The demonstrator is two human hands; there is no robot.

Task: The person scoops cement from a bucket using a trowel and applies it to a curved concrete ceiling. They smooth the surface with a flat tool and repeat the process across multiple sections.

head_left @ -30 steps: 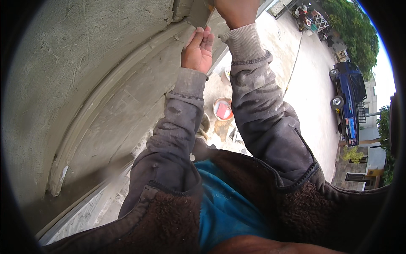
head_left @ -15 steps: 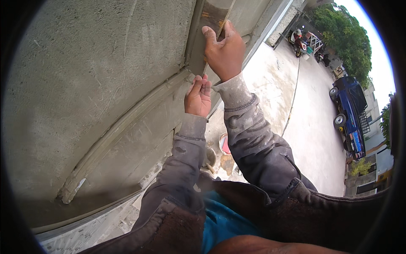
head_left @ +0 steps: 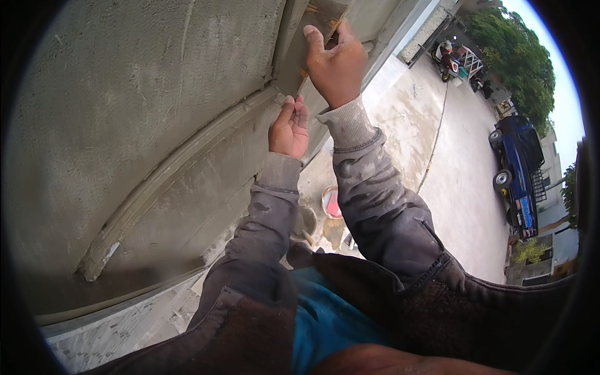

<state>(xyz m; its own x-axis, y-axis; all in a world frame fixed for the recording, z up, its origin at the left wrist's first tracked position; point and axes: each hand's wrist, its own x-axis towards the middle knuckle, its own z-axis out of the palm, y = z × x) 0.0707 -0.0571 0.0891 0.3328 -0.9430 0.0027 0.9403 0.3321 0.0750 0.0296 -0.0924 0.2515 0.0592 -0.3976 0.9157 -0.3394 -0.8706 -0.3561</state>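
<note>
A flat wooden board (head_left: 322, 19), smeared with grey cement and showing bare brown wood near its top, lies along the plastered wall (head_left: 144, 81). My right hand (head_left: 337, 67) grips it, thumb over its face and fingers round its right edge. Below, my left hand (head_left: 290, 130) has thumb and fingers bent together at the board's lower end. That contact is partly hidden by the fingertips. From beside the left hand, a raised curved moulding (head_left: 169, 165) of cement runs down the wall to the lower left.
Under my arms stand a bucket (head_left: 306, 222) with a handled tool in it and a tub (head_left: 331, 201) holding something pink. Pale concrete paving (head_left: 462, 169) stretches to the right, with a blue pickup truck (head_left: 520, 175), a parked motorbike (head_left: 446, 61) and trees (head_left: 515, 56) beyond.
Both hands have risen slightly in the picture, the left one also a little to the left. The right hand keeps its grip on the board. The view has shifted slightly.
</note>
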